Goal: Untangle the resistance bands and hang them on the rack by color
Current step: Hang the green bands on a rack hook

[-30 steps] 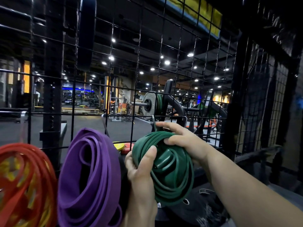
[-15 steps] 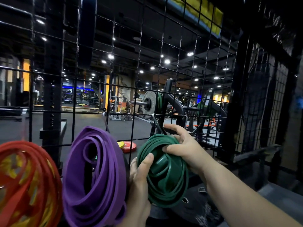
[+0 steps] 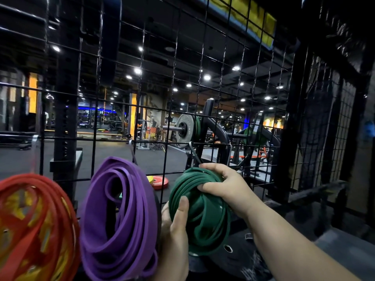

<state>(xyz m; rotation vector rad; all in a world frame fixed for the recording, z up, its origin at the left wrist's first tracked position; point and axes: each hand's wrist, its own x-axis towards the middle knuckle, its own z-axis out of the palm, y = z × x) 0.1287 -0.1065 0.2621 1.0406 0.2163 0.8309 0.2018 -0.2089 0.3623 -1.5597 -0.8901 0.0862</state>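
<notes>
A coil of green resistance bands point(image 3: 203, 216) is held up against the black wire grid rack point(image 3: 221, 82), just below a metal hook point(image 3: 193, 152). My right hand point(image 3: 225, 187) grips the coil's top right, fingers curled over its loops. My left hand point(image 3: 175, 230) holds the coil's left side, thumb pressed on the front. To the left hang a purple coil of bands point(image 3: 119, 220) under its own hook point(image 3: 132, 151), and a red coil point(image 3: 34, 226) with yellow bands showing inside it.
Behind the grid lies a gym floor with a barbell loaded with plates point(image 3: 183, 129) and a red plate point(image 3: 160, 182) on the ground. A black post point(image 3: 288, 122) bounds the grid on the right. Dark weight plates point(image 3: 233, 254) sit below the green coil.
Both hands lifted the green coil a little up toward the hook. My right fingers curled tighter over the coil's top. The purple and red coils stay put.
</notes>
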